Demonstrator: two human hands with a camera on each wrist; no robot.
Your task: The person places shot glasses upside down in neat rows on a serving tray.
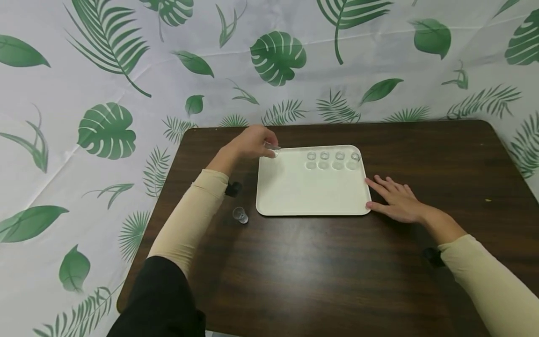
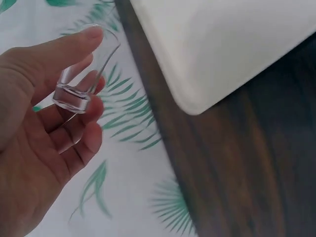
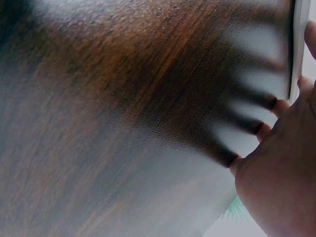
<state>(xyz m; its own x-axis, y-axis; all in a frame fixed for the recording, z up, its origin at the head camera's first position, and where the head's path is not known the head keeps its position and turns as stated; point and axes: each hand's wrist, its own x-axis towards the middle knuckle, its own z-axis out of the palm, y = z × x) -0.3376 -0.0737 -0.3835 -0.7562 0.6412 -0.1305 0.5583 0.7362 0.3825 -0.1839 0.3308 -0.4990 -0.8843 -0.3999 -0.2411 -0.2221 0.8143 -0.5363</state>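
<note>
My left hand [image 1: 251, 142] grips a small clear shot glass [image 2: 75, 96] between thumb and fingers, at the far left corner of the white tray [image 1: 311, 193]. In the left wrist view the glass is tilted, its thick base toward the palm side. Several like shot glasses [image 1: 324, 160] stand in a row along the tray's far right side. With fingers spread, my right hand [image 1: 397, 201] rests at the tray's right edge, thumb and forefinger touching the rim. Another shot glass [image 1: 240, 215] is on the table, left of the tray.
The dark wooden table [image 1: 303, 271] carries the tray near its far edge. Behind and to the left hangs a white cloth [image 1: 168, 93] printed with green leaves. My left forearm passes above the table beside the lone glass.
</note>
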